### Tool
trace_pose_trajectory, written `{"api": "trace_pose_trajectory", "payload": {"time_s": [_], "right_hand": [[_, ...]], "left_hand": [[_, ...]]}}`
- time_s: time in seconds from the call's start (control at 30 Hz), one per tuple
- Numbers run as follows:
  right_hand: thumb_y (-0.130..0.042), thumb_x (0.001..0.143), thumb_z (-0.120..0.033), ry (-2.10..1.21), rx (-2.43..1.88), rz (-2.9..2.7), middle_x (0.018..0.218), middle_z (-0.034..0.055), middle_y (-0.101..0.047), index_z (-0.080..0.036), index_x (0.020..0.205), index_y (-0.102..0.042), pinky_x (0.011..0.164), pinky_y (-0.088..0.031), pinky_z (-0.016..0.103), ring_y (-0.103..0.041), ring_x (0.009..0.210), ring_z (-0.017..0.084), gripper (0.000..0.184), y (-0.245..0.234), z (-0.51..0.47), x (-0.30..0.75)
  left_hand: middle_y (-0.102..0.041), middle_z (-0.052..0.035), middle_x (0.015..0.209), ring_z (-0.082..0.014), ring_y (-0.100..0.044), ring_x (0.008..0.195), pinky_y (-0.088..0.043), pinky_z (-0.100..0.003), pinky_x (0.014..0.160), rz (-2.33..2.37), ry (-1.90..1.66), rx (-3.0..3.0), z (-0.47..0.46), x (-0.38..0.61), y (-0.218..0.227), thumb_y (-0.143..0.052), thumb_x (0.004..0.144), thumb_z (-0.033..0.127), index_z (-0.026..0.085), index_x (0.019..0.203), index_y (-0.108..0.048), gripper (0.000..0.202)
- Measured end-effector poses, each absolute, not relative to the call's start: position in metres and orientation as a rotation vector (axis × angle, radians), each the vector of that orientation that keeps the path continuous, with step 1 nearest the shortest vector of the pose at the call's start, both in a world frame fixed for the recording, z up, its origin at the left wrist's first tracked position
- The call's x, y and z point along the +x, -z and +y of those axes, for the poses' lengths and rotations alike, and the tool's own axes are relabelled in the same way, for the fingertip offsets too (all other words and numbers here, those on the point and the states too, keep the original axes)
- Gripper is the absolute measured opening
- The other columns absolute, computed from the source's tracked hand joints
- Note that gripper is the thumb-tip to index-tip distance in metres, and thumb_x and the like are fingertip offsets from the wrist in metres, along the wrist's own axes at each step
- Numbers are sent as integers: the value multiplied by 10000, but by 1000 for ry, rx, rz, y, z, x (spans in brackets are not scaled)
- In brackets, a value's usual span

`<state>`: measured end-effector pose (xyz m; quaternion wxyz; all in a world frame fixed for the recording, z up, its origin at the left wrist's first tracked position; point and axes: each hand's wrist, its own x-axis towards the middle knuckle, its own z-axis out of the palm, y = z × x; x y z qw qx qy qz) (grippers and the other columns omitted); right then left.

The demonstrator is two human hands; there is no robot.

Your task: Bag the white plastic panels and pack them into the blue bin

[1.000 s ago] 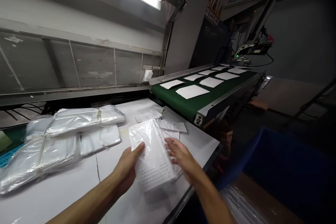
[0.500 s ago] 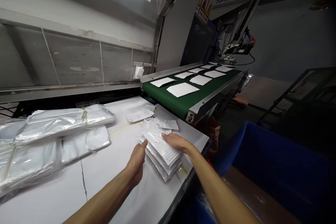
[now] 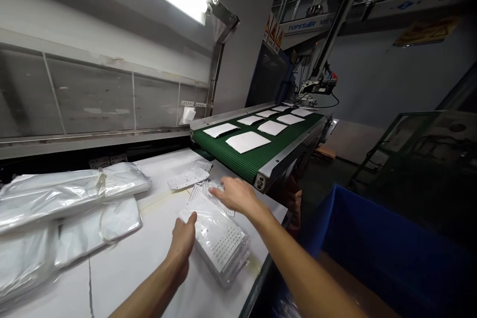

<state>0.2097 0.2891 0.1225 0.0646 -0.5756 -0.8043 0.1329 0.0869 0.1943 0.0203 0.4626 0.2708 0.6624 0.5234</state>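
Note:
A stack of clear plastic bags with white perforated sheets inside [image 3: 219, 239] lies on the white table [image 3: 130, 258] near its front edge. My left hand [image 3: 183, 246] rests against the stack's left side, fingers loosely curled and touching the top bag. My right hand [image 3: 233, 194] is stretched forward past the stack, fingers over loose white perforated sheets [image 3: 208, 190] lying by the end of the conveyor; I cannot see whether it grips one.
A green conveyor belt [image 3: 238, 156] carries several white sheets [image 3: 248, 141] toward the table. Piles of empty plastic bags [image 3: 70, 191] lie at the left. More loose sheets [image 3: 186, 178] sit behind. A blue bin [image 3: 372, 243] stands right of the table.
The bagged sheets were set down on the stack. My right hand left the stack and reached forward to the loose sheets. My left hand stayed at the stack's left side.

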Motion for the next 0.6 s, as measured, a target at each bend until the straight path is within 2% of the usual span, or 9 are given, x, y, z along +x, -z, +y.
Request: {"api": "trace_pose_trajectory", "payload": {"time_s": [0.1, 0.2, 0.3, 0.37, 0.5, 0.53, 0.6], "right_hand": [[-405, 872, -581, -117, -1711, -2393, 1176, 98, -582, -214, 1255, -469, 896, -420, 434, -554, 1048, 261, 535, -163, 324, 199], [-507, 854, -502, 100, -1819, -2308, 1348, 120, -418, -192, 1327, -370, 975, -343, 511, -416, 1210, 302, 582, -190, 376, 204], [-555, 824, -520, 159, -1973, -2285, 1397, 121, -355, -213, 1362, -328, 958, -369, 526, -398, 1225, 322, 660, -202, 429, 218], [-562, 812, -543, 171, -2049, -2318, 1406, 125, -349, -222, 1373, -320, 953, -377, 539, -394, 1232, 333, 690, -204, 458, 226], [-569, 781, -598, 177, -2107, -2446, 1376, 142, -405, -213, 1373, -337, 914, -420, 534, -450, 1196, 333, 744, -204, 494, 234], [-560, 783, -605, 190, -2089, -2481, 1353, 143, -434, -204, 1365, -350, 894, -440, 512, -484, 1164, 317, 737, -204, 497, 236], [-540, 802, -599, 258, -2002, -2544, 1267, 127, -518, -186, 1321, -407, 856, -467, 458, -552, 1075, 268, 677, -205, 496, 239]], "left_hand": [[-65, -208, 1541, -394, -167, 1381, -266, -570, 1061, 1765, -1235, 654, 208, 65, -35, -372, 801, 640, 69, 1457, -79, 918], [-79, -181, 1541, -361, -181, 1384, -260, -530, 1082, 1877, -1284, 798, 229, 52, -49, -352, 821, 621, 116, 1462, -72, 862], [-114, -212, 1516, -356, -206, 1374, -277, -522, 1076, 1957, -1348, 1044, 264, 43, -65, -344, 848, 584, 99, 1450, -81, 816], [-186, -210, 1497, -332, -235, 1365, -272, -495, 1087, 1965, -1372, 1285, 301, 38, -79, -363, 865, 539, 91, 1438, -132, 763], [-362, -99, 1449, -229, -301, 1342, -226, -338, 1125, 1852, -1324, 1883, 400, 32, -118, -521, 844, 418, 172, 1383, -333, 622], [-385, -106, 1434, -238, -310, 1336, -223, -348, 1124, 1834, -1292, 1988, 426, 32, -127, -554, 833, 395, 164, 1357, -380, 599], [-416, -120, 1408, -275, -338, 1315, -243, -444, 1105, 1813, -1224, 2136, 473, 34, -141, -597, 821, 378, 159, 1325, -423, 576]]}}
